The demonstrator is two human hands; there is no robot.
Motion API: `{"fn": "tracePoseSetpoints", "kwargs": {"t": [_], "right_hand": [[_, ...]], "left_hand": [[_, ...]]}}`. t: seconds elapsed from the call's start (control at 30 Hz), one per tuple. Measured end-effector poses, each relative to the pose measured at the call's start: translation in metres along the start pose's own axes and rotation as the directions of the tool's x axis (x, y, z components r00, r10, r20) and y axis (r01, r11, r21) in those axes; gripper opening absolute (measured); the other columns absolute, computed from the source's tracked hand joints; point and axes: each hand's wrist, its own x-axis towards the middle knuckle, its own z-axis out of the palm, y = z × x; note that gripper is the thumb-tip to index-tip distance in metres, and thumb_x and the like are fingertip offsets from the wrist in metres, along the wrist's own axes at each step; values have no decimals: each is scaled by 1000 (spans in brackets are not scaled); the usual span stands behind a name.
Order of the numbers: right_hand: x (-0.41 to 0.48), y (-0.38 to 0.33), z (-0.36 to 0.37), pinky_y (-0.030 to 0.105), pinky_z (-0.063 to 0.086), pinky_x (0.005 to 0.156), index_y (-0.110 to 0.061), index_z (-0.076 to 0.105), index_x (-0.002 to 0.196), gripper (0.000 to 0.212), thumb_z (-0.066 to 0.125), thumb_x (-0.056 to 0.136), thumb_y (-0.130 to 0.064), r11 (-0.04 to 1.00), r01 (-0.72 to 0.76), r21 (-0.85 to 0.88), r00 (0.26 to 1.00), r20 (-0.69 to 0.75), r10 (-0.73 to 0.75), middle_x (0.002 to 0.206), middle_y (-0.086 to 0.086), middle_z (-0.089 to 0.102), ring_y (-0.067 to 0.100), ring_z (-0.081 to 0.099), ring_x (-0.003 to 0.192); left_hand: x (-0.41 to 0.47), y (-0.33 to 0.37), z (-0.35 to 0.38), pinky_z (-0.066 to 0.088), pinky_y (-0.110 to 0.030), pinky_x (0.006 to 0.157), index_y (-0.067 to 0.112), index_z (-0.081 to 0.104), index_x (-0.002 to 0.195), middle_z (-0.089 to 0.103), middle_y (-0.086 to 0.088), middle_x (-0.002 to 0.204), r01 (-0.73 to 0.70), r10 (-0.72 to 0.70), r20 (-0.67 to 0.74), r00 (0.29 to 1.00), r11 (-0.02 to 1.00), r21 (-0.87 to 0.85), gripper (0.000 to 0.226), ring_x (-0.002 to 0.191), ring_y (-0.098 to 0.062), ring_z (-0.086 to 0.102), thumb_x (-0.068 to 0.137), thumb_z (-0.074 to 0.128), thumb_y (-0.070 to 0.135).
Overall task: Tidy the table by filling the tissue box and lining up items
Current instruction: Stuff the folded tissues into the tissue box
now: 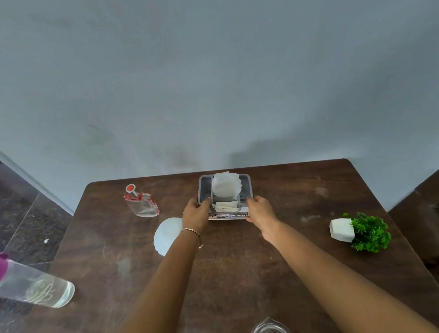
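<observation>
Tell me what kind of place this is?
Probably a room in a home or small office, not a lab. A worn wooden table stands against a plain painted wall, with a dark stone floor at the left. On it are household things: a tissue box, a small potted plant.

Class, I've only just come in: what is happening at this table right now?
A person grips a grey tissue box at the far edge of a wooden table, left hand and right hand on either side. White tissues stick out of its top. A potted plant and two bottles lie tipped over, not yet lined up.
</observation>
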Motion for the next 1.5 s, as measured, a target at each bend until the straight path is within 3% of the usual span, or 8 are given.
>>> {"fn": "tracePoseSetpoints", "kwargs": {"t": [0.1, 0.2, 0.4, 0.7, 0.97, 1.13, 1.33, 1.5], "right_hand": [[10, -20, 10, 48, 49, 98, -16, 59, 106, 24, 38, 96, -23, 1000, 19, 7, 1000, 18, -19, 112, 10, 63, 27, 59, 105], [25, -37, 20, 48, 49, 97, -17, 61, 108, 27, 39, 95, -25, 999, 34, -11, 999, 19, -33, 112, 8, 63, 28, 59, 106], [64, -45, 27, 51, 52, 92, -16, 63, 105, 31, 40, 89, -29, 997, -14, -75, 998, 57, 18, 104, 11, 69, 28, 65, 97], [80, -53, 36, 49, 52, 93, -24, 59, 119, 34, 35, 94, -28, 998, -23, -58, 1000, 16, 24, 111, 6, 66, 26, 63, 100], [85, -60, 35, 42, 51, 86, -15, 58, 121, 34, 35, 99, -24, 999, -12, -33, 1000, 11, 12, 114, 10, 64, 29, 62, 103], [88, -58, 34, 37, 47, 83, -11, 54, 129, 38, 34, 99, -25, 999, -35, 1, 999, 37, 35, 123, 12, 61, 31, 59, 113], [65, -52, 31, 42, 33, 112, -14, 26, 148, 54, 37, 99, -35, 999, -23, 48, 999, -26, 24, 152, 7, 36, 28, 38, 136], [31, -29, 18, 35, 36, 103, -10, 34, 141, 47, 42, 99, -30, 999, 30, 44, 995, -98, -26, 143, 10, 44, 26, 44, 129]], "left_hand": [[17, 12, -12, 49, -47, 92, 5, 58, 114, 65, -18, 108, -24, 24, -4, 1000, 999, -29, 31, 90, -33, 61, 91, 54, 25], [37, 22, -22, 47, -45, 96, 5, 57, 121, 64, -19, 119, -24, 25, 26, 999, 999, -44, 32, 107, -36, 61, 94, 50, 21], [72, 28, -28, 45, -45, 98, 6, 52, 131, 62, -18, 124, -20, 22, 107, 994, 1000, -17, 38, 114, -37, 59, 97, 46, 21], [96, 26, -22, 43, -43, 105, 5, 51, 131, 60, -17, 127, -73, 69, 141, 988, 997, 23, 37, 115, -32, 58, 100, 37, 19], [109, 25, -17, 47, -48, 100, 5, 52, 127, 62, -19, 122, -67, 60, 146, 987, 997, 43, 35, 109, -35, 61, 101, 34, 21], [114, 23, -18, 46, -49, 101, 6, 48, 131, 60, -19, 127, -52, 47, 173, 984, 998, 27, 37, 111, -35, 60, 100, 36, 23], [93, 25, -21, 31, -50, 114, 15, 8, 150, 33, -12, 152, -9, -2, 168, 986, 998, 61, 76, 138, -33, 35, 93, 51, 41], [47, 13, -26, 33, -42, 113, 13, 21, 147, 33, -11, 150, -129, 125, 64, 990, 990, 63, 73, 138, -26, 34, 88, 62, 28]]}}
